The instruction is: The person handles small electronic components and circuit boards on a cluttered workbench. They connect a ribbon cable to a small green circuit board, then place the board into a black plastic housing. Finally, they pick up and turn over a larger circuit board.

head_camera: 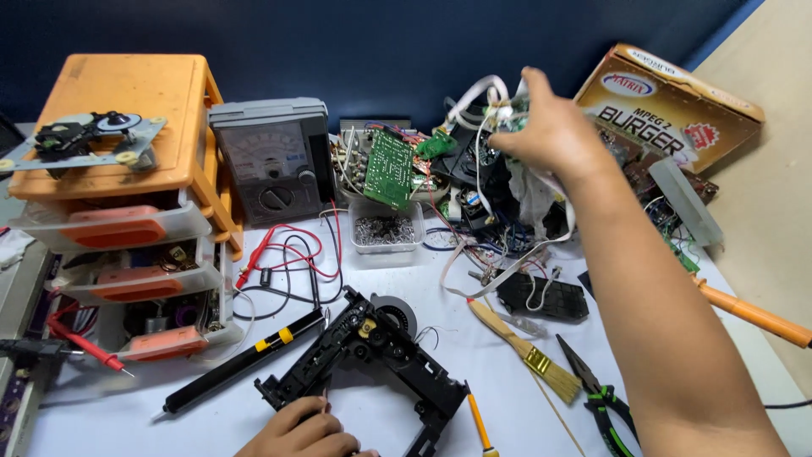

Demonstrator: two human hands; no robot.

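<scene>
1. Gripping loosely, the right hand point(554, 127) is reaching to the far side of the counter point(211, 423), its grip closing around a bundle of white wires point(486, 97) lifted from a heap of electronic scrap point(499, 195); how firmly the fingers are pinching cannot be told, since they are turned away from the camera.
2. Resting at the near edge, the left hand point(304, 432) is pressing curled fingers on the corner of a black plastic drive frame point(372, 355), which is lying flat in the middle of the counter.
3. Judging by its look, the wire bundle is handling as light and limp, and is probably snagging on the heap below; the best hold seems to be on the insulated run, not at the connectors.
4. Judging likewise, the frame is appearing stiff but brittle, best held by its outer rails.
5. Lying around it are a black desoldering pump point(241, 364), a brush point(524, 351), green-handled pliers point(605, 398), an analogue multimeter point(271, 156) with red and black leads, a green circuit board point(389, 167), an orange drawer cabinet point(127, 169) and an orange soldering iron point(753, 313).
</scene>
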